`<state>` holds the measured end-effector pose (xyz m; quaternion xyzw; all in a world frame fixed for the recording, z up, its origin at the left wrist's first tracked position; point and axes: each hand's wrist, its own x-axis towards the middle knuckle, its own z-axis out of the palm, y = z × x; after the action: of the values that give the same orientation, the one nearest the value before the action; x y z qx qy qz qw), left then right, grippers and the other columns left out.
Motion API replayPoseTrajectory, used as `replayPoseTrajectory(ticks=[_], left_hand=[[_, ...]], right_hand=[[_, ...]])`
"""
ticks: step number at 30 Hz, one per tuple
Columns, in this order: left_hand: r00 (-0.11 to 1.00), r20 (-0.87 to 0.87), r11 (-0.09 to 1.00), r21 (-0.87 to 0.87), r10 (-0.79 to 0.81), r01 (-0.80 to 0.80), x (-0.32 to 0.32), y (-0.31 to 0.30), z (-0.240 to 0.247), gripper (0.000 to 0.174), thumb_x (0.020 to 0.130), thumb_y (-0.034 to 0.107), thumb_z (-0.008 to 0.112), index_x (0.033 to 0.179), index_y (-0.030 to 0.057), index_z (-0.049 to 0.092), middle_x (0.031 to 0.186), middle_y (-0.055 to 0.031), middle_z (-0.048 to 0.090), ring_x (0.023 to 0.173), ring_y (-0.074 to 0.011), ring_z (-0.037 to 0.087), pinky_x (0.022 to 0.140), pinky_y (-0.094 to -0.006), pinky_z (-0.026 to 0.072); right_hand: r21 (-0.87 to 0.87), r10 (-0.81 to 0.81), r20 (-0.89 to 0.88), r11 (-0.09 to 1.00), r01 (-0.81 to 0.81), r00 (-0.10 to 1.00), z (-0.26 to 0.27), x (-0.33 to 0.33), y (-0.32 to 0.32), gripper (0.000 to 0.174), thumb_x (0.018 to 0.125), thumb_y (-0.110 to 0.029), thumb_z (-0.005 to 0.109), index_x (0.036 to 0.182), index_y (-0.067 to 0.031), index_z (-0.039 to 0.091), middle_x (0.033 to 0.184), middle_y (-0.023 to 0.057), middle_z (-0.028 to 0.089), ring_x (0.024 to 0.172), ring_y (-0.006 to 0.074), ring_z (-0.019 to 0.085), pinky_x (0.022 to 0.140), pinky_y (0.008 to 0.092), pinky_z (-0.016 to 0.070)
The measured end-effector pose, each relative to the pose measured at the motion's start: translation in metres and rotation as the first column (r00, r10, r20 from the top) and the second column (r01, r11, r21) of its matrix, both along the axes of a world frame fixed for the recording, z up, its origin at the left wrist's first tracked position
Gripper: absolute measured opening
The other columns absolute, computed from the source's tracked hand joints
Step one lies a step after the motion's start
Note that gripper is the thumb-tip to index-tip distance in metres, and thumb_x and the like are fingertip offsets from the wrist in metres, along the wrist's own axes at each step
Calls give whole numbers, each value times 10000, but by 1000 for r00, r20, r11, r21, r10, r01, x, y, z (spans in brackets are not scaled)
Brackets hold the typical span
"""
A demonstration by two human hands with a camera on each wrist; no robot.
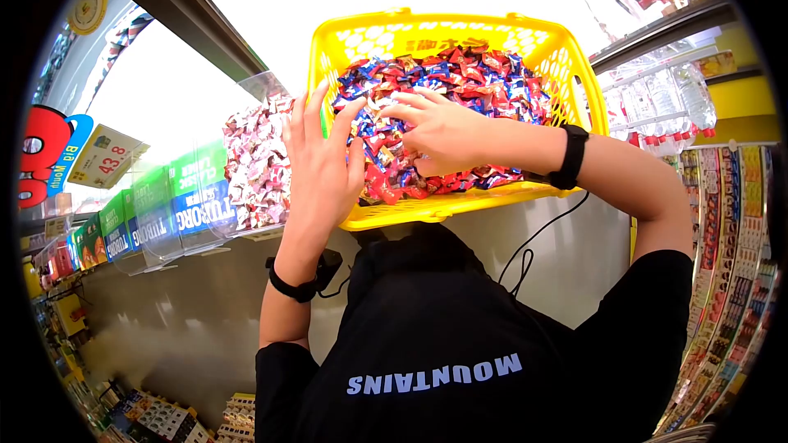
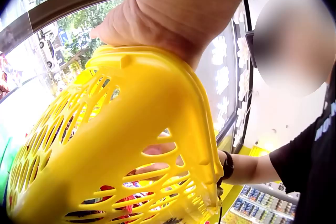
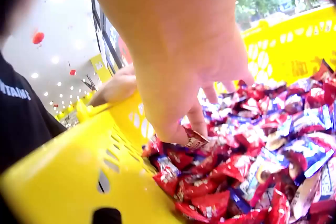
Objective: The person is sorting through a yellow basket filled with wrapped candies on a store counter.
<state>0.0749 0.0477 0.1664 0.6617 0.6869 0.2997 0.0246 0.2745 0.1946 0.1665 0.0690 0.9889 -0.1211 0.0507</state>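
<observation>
My left hand [image 1: 322, 172] lies over the left rim of a yellow basket [image 1: 460, 212], its fingers straight and spread above the edge. Seen from the left wrist, the base of that hand [image 2: 163, 29] rests at the rim of the basket [image 2: 105, 145]. Inside the basket is a heap of wrapped candies [image 1: 492, 82] in red and blue twisted wrappers. My right hand [image 1: 455, 135] reaches down among them with loosely bent fingers. In the right wrist view, a red wrapped candy [image 3: 195, 139] lies right at the thumb and forefinger of this hand [image 3: 184, 71].
Pink-wrapped candies [image 1: 258, 160] fill a clear bin left of the basket. Green and blue Tuborg boxes [image 1: 197, 189] line the counter beyond, near a price card [image 1: 108, 157]. Clear bottles with red caps [image 1: 661, 102] stand at right. A thin black cable [image 1: 525, 258] hangs below the basket.
</observation>
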Motion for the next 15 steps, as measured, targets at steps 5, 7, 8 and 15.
replayPoseTrajectory(ticks=[5, 7, 8, 15], left_hand=[[994, -106, 999, 35, -4, 8, 2, -5, 1, 465, 914, 162, 769, 1371, 187, 687, 1611, -162, 462, 1574, -431, 305, 1278, -662, 192], [987, -137, 995, 39, -81, 87, 5, -10, 9, 439, 895, 187, 796, 1327, 203, 714, 1584, -125, 507, 1568, -416, 327, 1271, -693, 171], [981, -115, 986, 32, -158, 163, 7, -14, 15, 423, 889, 193, 804, 1304, 210, 726, 1565, -107, 532, 1562, -410, 343, 1268, -704, 162], [922, -95, 920, 86, -375, 383, 42, -32, 24, 297, 825, 267, 875, 1086, 218, 743, 1418, -6, 636, 1466, -320, 489, 1263, -725, 216]], right_hand=[[-20, -63, -222, 998, 60, 973, 52, 27, -7, 146, 803, -153, 781, 863, -31, 730, 1510, 189, 564, 1470, 418, 474, 1207, 550, 407], [-45, -102, -261, 995, 94, 960, 70, 41, -25, 131, 824, -126, 777, 865, -34, 693, 1526, 189, 546, 1466, 429, 479, 1195, 554, 432], [-43, -115, -283, 993, 107, 952, 73, 47, -33, 154, 825, -126, 785, 911, -40, 689, 1533, 189, 540, 1470, 433, 475, 1195, 561, 431], [-144, -251, -458, 968, 207, 853, 51, 65, -85, 273, 851, -150, 777, 1077, -38, 674, 1508, 205, 544, 1440, 440, 494, 1167, 587, 431]])
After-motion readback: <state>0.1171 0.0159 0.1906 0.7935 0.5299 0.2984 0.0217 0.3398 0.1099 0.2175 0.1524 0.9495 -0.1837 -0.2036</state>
